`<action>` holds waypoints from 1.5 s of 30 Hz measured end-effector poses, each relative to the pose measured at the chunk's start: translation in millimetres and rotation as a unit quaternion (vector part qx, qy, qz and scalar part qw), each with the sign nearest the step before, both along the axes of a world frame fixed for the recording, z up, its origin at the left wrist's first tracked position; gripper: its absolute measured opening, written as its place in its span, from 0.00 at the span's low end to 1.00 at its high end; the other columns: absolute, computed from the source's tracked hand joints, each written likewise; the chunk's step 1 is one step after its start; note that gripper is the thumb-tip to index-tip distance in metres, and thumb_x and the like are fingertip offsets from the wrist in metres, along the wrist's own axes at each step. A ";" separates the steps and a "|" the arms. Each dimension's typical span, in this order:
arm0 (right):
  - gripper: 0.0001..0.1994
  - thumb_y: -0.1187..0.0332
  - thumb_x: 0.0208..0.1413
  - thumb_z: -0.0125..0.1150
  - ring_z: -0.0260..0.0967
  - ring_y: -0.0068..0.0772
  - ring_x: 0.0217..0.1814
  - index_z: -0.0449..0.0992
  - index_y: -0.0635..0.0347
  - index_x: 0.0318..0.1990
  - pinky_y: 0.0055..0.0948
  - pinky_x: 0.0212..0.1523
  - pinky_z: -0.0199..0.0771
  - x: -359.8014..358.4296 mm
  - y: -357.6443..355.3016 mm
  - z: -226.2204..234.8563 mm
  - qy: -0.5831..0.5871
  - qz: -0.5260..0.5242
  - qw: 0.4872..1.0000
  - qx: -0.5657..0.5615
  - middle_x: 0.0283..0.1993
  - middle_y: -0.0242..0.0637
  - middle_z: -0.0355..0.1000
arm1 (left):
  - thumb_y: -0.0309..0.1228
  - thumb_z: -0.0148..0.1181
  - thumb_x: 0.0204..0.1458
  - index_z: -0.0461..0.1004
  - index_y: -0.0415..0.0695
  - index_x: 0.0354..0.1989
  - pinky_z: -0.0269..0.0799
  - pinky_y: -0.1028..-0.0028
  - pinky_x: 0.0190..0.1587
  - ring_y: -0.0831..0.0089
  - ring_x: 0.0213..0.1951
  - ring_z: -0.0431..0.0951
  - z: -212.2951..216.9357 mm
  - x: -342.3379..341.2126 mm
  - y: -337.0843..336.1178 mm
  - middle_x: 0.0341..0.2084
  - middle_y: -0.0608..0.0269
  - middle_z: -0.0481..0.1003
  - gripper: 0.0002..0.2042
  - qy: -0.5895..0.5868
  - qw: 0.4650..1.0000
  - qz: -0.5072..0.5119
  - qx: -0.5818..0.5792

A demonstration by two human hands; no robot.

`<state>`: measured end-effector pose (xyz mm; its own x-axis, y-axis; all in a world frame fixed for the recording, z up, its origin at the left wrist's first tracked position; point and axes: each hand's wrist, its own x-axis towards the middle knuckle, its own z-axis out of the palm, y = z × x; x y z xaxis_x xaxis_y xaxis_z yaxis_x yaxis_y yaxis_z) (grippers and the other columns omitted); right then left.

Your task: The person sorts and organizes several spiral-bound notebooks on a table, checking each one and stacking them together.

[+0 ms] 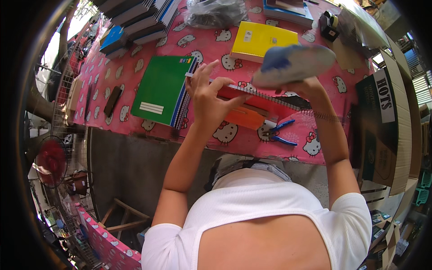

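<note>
My left hand [208, 95] grips the near edge of a red spiral-bound notebook [261, 101] held above the pink patterned tablecloth [135, 121]. My right hand [302, 85] is at the notebook's right end and holds a blurred blue-and-white cover sheet [292, 63] lifted above it. A loose wire spiral [321, 116] trails from the notebook toward the right. An orange notebook [245, 118] lies under the red one. Blue-handled pliers [279, 132] rest on the cloth just below.
A stack of green notebooks [162, 90] lies left of my hands, a yellow notebook [261, 39] behind them. Book stacks [139, 18], a plastic bag [213, 12] and a tape dispenser [328, 24] sit at the back. A cardboard box [382, 126] stands right. A red fan [51, 159] is left.
</note>
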<state>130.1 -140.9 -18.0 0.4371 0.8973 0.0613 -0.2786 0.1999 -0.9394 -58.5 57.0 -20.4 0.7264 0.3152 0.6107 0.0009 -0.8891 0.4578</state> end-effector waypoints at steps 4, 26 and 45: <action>0.30 0.77 0.30 0.70 0.72 0.28 0.42 0.72 0.64 0.50 0.29 0.43 0.73 15.6 35.7 5.3 -0.528 -0.059 0.800 -0.281 0.40 0.33 0.75 | 0.49 0.78 0.24 0.79 0.50 0.33 0.44 0.47 0.63 0.53 0.62 0.58 12.9 -0.1 0.4 0.60 0.54 0.61 0.26 -0.011 0.999 0.037 -0.007; 0.29 0.79 0.31 0.69 0.73 0.26 0.41 0.72 0.62 0.49 0.30 0.43 0.73 -5.6 113.5 13.3 -0.371 0.011 0.918 -0.141 0.40 0.36 0.76 | 0.19 0.67 0.45 0.72 0.41 0.48 0.74 0.80 0.43 0.79 0.39 0.77 -20.0 -25.6 66.1 0.38 0.61 0.78 0.20 -0.114 0.873 -0.097 -0.465; 0.47 0.50 0.39 0.71 0.42 0.55 0.72 0.55 0.56 0.65 0.53 0.68 0.43 -85.9 -127.2 -90.9 -0.596 -0.200 0.707 -0.324 0.71 0.48 0.45 | 0.17 0.64 0.46 0.71 0.41 0.37 0.79 0.63 0.40 0.63 0.33 0.79 132.0 -52.2 16.3 0.33 0.52 0.78 0.12 -0.275 0.935 -0.198 -0.099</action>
<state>44.3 -268.2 -108.9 0.6478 0.7254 0.2327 0.7455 -0.5407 -0.3896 -110.8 73.2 111.6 0.4032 0.2344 0.8846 -0.5953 -0.6670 0.4480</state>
